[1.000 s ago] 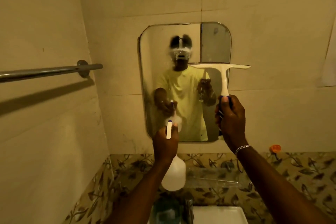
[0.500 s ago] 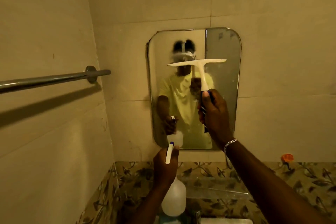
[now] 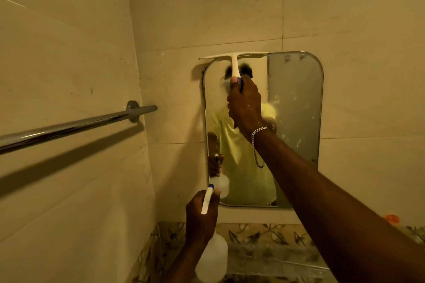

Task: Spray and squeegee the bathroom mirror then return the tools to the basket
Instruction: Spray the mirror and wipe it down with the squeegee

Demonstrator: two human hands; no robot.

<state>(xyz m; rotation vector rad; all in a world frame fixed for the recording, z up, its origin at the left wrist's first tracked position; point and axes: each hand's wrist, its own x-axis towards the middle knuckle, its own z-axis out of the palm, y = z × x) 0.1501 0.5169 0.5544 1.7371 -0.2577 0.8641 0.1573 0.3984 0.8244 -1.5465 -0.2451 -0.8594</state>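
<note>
A rounded bathroom mirror [image 3: 296, 108] hangs on the tiled wall ahead, with spray droplets on its right half. My right hand [image 3: 245, 105] grips the dark handle of a white squeegee [image 3: 235, 62], whose blade lies level along the mirror's top left edge. Below the mirror's lower left corner, my left hand [image 3: 201, 216] holds a white spray bottle [image 3: 212, 259] by its neck, nozzle pointing up. No basket is in view.
A chrome towel bar [image 3: 76, 125] juts from the left wall at chest height. A clear glass shelf [image 3: 273, 257] runs under the mirror above patterned tiles. An orange object [image 3: 392, 218] sits at the wall on the right.
My right hand has carried the squeegee up and to the left, from the mirror's right-middle to its top left edge. The spray bottle stays low in my left hand.
</note>
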